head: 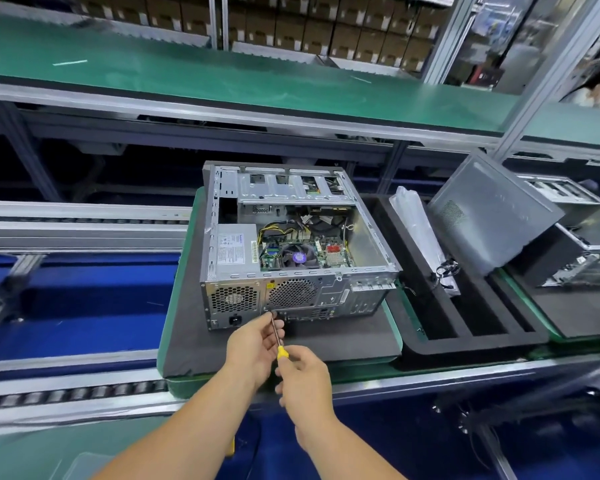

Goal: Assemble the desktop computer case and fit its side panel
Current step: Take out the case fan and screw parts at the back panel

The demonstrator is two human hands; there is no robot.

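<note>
Open computer case (pixel 291 244) sits mid-pallet (pixel 187 341), near edge bare; right hand (pixel 303 379) grips screwdriver (pixel 278 337) handle; left hand (pixel 255 344) pinches its shaft at the rear panel.

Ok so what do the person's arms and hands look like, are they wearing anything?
Both forearms are bare, with no sleeves in view. The left hand and the right hand wear no gloves, and no watch, ring or wrist strap shows on either.
</note>
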